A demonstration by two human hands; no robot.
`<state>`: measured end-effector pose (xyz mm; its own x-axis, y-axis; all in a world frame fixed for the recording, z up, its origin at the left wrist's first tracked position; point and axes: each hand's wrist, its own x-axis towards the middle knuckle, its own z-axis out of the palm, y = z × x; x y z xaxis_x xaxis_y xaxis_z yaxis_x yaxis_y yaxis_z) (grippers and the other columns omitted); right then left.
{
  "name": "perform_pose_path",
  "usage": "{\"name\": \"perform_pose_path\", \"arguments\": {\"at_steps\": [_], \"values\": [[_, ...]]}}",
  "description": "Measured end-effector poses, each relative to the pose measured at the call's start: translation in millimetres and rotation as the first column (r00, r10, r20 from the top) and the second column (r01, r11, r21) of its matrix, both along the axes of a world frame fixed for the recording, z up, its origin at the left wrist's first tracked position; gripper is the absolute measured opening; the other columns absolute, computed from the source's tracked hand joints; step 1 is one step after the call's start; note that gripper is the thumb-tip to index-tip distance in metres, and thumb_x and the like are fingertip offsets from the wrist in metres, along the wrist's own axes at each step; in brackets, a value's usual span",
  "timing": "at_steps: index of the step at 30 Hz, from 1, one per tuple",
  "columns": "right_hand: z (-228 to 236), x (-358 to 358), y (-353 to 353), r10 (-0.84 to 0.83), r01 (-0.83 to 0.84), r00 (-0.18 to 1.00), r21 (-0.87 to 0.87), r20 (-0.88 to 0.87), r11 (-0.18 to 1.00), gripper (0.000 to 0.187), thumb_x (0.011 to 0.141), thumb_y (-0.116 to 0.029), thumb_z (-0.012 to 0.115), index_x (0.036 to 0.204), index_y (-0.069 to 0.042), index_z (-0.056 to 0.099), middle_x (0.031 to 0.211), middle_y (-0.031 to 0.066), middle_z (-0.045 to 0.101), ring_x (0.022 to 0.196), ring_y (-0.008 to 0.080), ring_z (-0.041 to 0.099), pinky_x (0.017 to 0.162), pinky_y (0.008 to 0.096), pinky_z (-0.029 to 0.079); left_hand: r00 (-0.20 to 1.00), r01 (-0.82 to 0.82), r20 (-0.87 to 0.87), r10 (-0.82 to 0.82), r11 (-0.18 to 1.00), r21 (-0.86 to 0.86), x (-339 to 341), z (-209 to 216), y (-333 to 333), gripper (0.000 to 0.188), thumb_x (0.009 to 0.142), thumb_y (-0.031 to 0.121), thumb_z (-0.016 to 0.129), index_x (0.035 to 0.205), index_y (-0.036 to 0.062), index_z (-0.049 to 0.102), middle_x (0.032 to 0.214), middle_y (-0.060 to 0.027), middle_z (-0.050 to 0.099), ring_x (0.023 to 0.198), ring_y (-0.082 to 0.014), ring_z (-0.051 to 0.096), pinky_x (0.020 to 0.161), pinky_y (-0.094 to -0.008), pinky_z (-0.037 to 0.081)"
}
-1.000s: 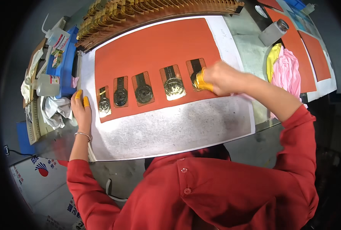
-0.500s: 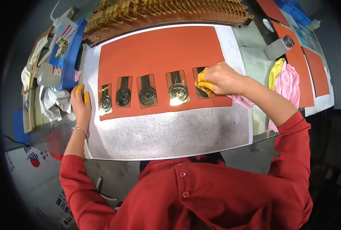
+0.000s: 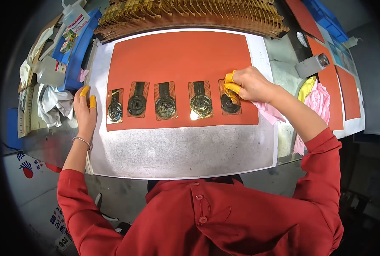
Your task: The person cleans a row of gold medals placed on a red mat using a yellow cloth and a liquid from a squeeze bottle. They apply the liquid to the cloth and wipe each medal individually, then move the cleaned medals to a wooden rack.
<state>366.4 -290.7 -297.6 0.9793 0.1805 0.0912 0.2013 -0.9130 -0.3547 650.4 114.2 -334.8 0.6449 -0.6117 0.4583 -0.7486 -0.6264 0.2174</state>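
Note:
Several thin metal plates with dark ribbon-and-medallion designs lie in a row on an orange-red sheet (image 3: 179, 55). My right hand (image 3: 253, 85), with yellow finger cots on its fingertips, is closed at the upper right of the rightmost plate (image 3: 229, 104) and partly covers it. A pink cloth (image 3: 267, 112) trails from under its curled fingers. My left hand (image 3: 85, 114), with yellow finger cots too, rests with fingers stretched at the left edge of the white backing sheet (image 3: 99, 85). The leftmost plate (image 3: 115, 110) is the closest to it.
A rack of gold-coloured plates (image 3: 190, 15) spans the back. On the left are a blue tray (image 3: 81, 47), plastic bottles (image 3: 51, 71) and a white cloth (image 3: 55, 106). To the right stand a grey bottle (image 3: 311, 66) and pink and yellow cloths (image 3: 318, 100).
The whole view has shifted slightly. My right fingers have moved up toward the rightmost plate's top right edge, leaving more of its medallion visible. My left hand stays at the sheet's left edge.

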Motion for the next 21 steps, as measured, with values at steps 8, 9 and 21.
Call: {"name": "perform_pose_path", "arguments": {"at_steps": [8, 9, 21], "values": [[0.7, 0.9, -3.0, -0.106, 0.107, 0.993, 0.010, -0.041, 0.994, 0.008, 0.081, -0.012, 0.057, 0.082, -0.005, 0.061, 0.071, 0.0146, 0.060, 0.063, 0.0326, 0.058, 0.058, 0.0394, 0.047, 0.999, 0.032, 0.007, -0.032, 0.999, 0.011, -3.4, 1.5, 0.8, 0.030, 0.085, 0.005, 0.052, 0.115, -0.0017, 0.051, 0.121, -0.0177, 0.048, 0.109, -0.0341, 0.046, 0.093, -0.0392, 0.036], [2.9, 5.5, -1.8, -0.153, 0.155, 0.987, 0.035, -0.042, 0.987, 0.008, 0.080, -0.012, 0.057, 0.082, -0.005, 0.061, 0.070, 0.0145, 0.060, 0.063, 0.0325, 0.058, 0.058, 0.0394, 0.047, 0.999, 0.036, 0.002, -0.036, 0.999, 0.010, -3.4, 3.3, -1.1, 0.030, 0.085, 0.005, 0.052, 0.114, -0.0019, 0.051, 0.121, -0.0178, 0.048, 0.109, -0.0340, 0.047, 0.093, -0.0392, 0.036], [1.6, 3.2, 7.4, -0.050, 0.049, 0.998, 0.029, 0.032, 0.998, 0.009, 0.079, -0.014, 0.061, 0.077, -0.005, 0.061, 0.068, 0.0138, 0.059, 0.062, 0.0330, 0.058, 0.055, 0.0393, 0.047, 1.000, 0.007, 0.030, -0.007, 1.000, 0.016, 3.2, -1.4, 3.6, 0.031, 0.086, 0.008, 0.052, 0.115, -0.0008, 0.051, 0.121, -0.0162, 0.048, 0.108, -0.0335, 0.047, 0.092, -0.0393, 0.037]]}}
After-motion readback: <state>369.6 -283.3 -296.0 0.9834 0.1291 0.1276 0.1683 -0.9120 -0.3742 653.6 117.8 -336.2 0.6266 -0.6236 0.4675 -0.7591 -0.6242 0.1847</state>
